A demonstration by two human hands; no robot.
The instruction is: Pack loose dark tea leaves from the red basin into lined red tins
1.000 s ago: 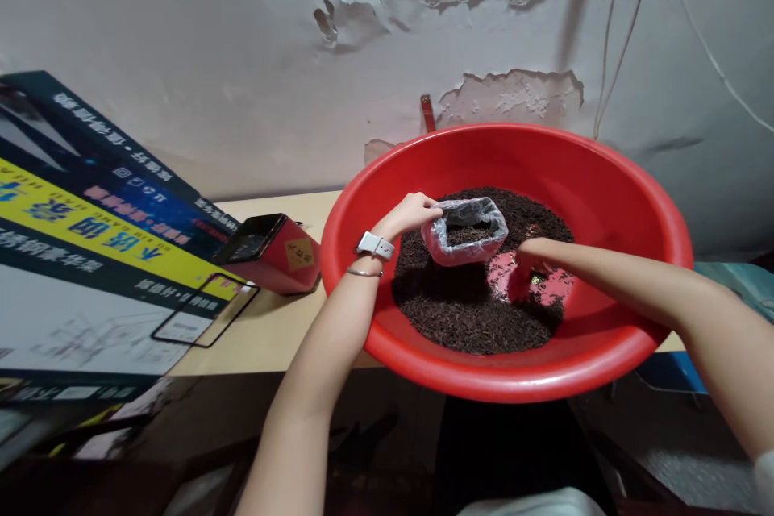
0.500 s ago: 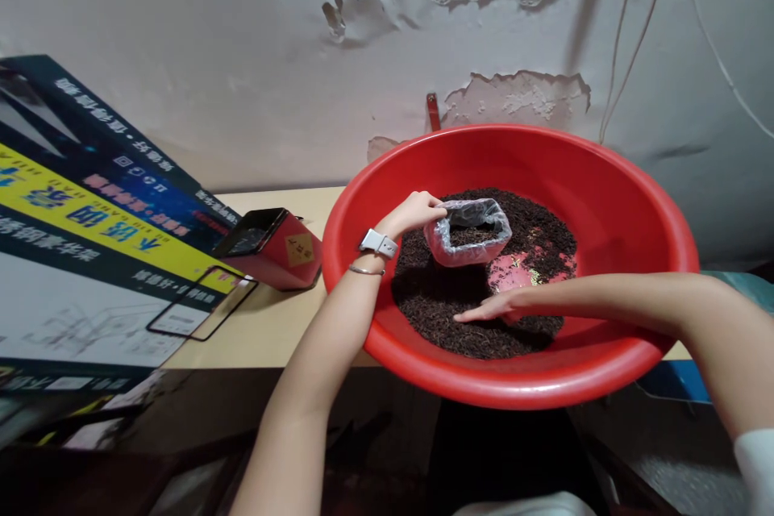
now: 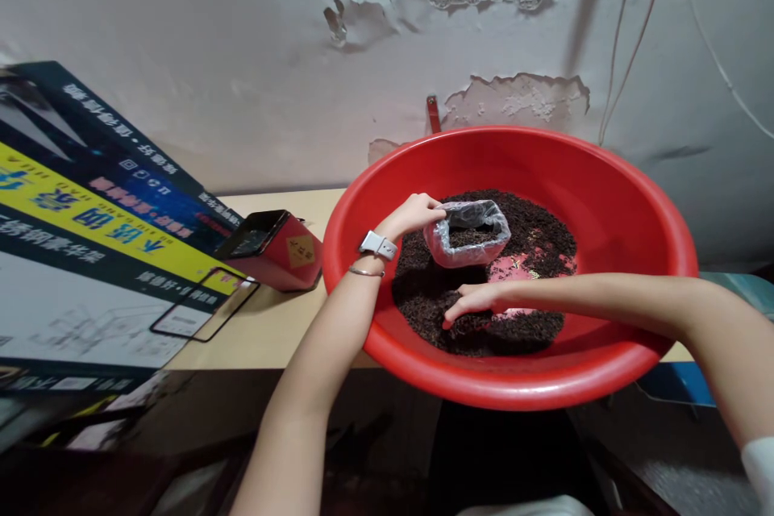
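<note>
My left hand (image 3: 417, 214), with a grey watch on the wrist, pinches the left rim of a boxy clear plastic bag (image 3: 475, 254). The bag's mouth is open, and some dark loose tea leaves show inside it. Below it, my right hand (image 3: 480, 300) is curled around a handful of tea leaves, thumb towards me; its other fingers are partly hidden in them. More tea leaves (image 3: 526, 218) lie in the bottom of a wide red basin (image 3: 629, 234). A pink patch (image 3: 513, 268) with gold marks shows through the leaves beside my right hand.
Left of the basin, a red tin (image 3: 284, 258) with an open top stands on the pale table (image 3: 260, 339). A large printed carton (image 3: 109, 218) leans in from the left, with a thin black frame (image 3: 205, 302) before it. Behind is a peeling wall (image 3: 242, 56).
My right hand has moved slightly left and up, its fingers going from stretched out over the tea leaves to curled around a handful. My left hand and the bag stay put.
</note>
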